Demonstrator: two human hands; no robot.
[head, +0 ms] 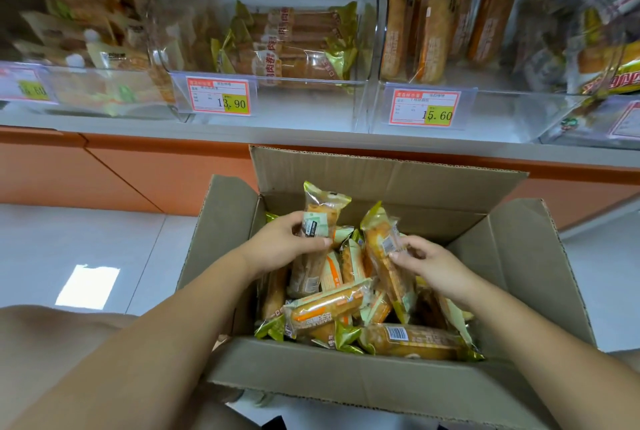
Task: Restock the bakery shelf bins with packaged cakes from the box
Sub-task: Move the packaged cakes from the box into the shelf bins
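Floor: pale grey glossy tiles [69,239], with a thin grout line on the left. Bright rectangular light reflection [88,286] on a tile, near left. Far side: orange base panel [121,170] of the shelving runs the full width, with a diagonal seam at left. Above it is a light grey shelf ledge [138,126]. Red-bordered price label with yellow patch [219,97], centre, reads 13.90. Second red-bordered price label [425,109], to the right, reads 15.60. Lighting is cool and even.
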